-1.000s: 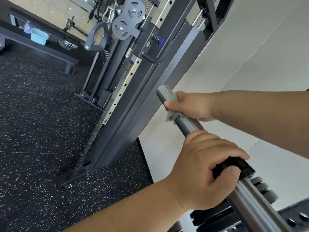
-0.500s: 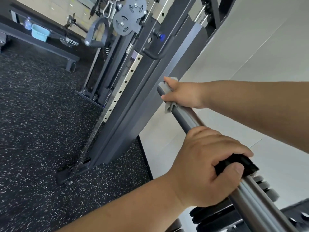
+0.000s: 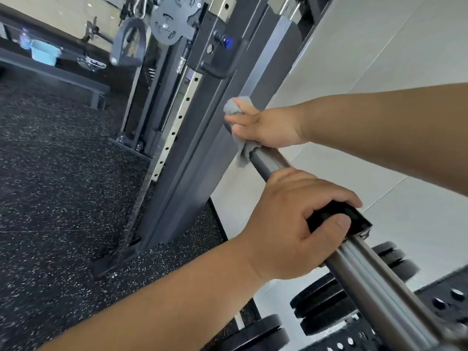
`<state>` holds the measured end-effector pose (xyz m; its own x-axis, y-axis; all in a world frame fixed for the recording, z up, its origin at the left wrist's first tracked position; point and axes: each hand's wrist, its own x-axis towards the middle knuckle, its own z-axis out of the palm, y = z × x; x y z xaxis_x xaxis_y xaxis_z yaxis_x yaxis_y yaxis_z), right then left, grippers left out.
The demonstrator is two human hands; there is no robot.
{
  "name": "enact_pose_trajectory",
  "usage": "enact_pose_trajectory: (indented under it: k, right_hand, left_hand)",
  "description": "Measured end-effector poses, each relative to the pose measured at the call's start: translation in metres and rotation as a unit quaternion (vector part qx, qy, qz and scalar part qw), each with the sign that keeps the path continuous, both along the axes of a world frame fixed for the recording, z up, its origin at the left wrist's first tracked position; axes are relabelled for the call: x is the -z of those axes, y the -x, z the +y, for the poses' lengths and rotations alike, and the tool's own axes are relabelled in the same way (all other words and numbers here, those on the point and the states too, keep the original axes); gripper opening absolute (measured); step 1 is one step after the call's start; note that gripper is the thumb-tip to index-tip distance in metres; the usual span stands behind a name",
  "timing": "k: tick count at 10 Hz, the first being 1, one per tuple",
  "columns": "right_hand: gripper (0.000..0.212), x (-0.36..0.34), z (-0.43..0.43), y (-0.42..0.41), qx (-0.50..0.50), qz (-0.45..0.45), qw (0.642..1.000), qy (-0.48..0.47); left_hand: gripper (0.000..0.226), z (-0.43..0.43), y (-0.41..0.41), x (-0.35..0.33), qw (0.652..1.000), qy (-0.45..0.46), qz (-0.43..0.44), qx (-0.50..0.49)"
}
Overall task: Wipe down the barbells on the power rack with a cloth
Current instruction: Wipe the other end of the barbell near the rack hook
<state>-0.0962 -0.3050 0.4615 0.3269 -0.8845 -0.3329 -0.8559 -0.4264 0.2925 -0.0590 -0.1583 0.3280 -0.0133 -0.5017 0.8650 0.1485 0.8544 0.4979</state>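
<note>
I have the cloth (image 3: 233,106) over the end of the barbell (image 3: 269,163)
My right hand (image 3: 267,129) grips it wrapped over the tip, just beyond my left hand (image 3: 291,224), whose fingers curl round the bar at its black collar (image 3: 355,217); weight plates (image 3: 314,302) sit below that grip

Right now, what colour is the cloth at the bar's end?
Grey cloth, best seen in head view.
</note>
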Motion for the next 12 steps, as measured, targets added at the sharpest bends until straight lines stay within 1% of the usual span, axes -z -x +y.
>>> enact_pose_trajectory:
  k: [1, 2, 4, 5, 6, 7, 8, 9, 10, 11, 12]
  right_hand:
    - [0.047, 0.002, 0.006, -0.001, -0.046, 0.012, 0.999, -0.002]
    - [0.053, 0.004, -0.001, -0.005, -0.066, 0.046, 0.996, 0.04]
    - [0.047, 0.002, 0.003, -0.019, -0.053, 0.042, 0.997, 0.029]
    - [0.033, -0.003, 0.01, -0.007, -0.094, 0.102, 0.99, -0.018]
    - [0.032, -0.014, 0.028, 0.001, -0.127, 0.099, 0.985, -0.053]
    - [0.036, -0.008, 0.022, 0.004, -0.176, 0.024, 0.984, 0.032]
    - [0.058, 0.005, 0.008, -0.005, -0.104, 0.005, 0.991, 0.083]
    - [0.074, 0.008, 0.002, -0.01, -0.016, 0.049, 0.996, 0.072]
    - [0.086, 0.0, 0.012, 0.003, 0.035, 0.043, 0.997, 0.045]
    - [0.081, -0.004, 0.034, 0.016, 0.091, 0.019, 0.995, 0.046]
    - [0.081, 0.002, 0.035, 0.008, 0.089, 0.002, 0.993, 0.073]
  left_hand:
    - [0.036, 0.001, 0.0, 0.0, 1.0, 0.0, -0.003, -0.002]
    - [0.036, 0.002, -0.001, -0.002, 1.0, 0.004, -0.007, -0.01]
    - [0.036, 0.003, 0.0, -0.002, 1.0, -0.001, -0.006, -0.012]
    - [0.035, 0.004, -0.001, -0.003, 1.0, 0.001, -0.006, -0.013]
    - [0.034, 0.004, -0.001, -0.002, 1.0, 0.002, -0.005, -0.012]
    - [0.034, 0.003, 0.0, -0.001, 1.0, 0.007, -0.007, -0.015]
    - [0.036, 0.001, 0.001, 0.0, 1.0, 0.009, -0.006, -0.018]
    - [0.038, 0.001, 0.002, 0.001, 1.0, 0.01, 0.002, -0.016]
    - [0.037, 0.003, 0.002, 0.0, 1.0, 0.009, 0.009, -0.018]
    - [0.035, 0.004, 0.004, 0.0, 0.999, 0.015, 0.015, -0.024]
    - [0.035, 0.004, 0.006, 0.003, 0.999, 0.018, 0.026, -0.03]
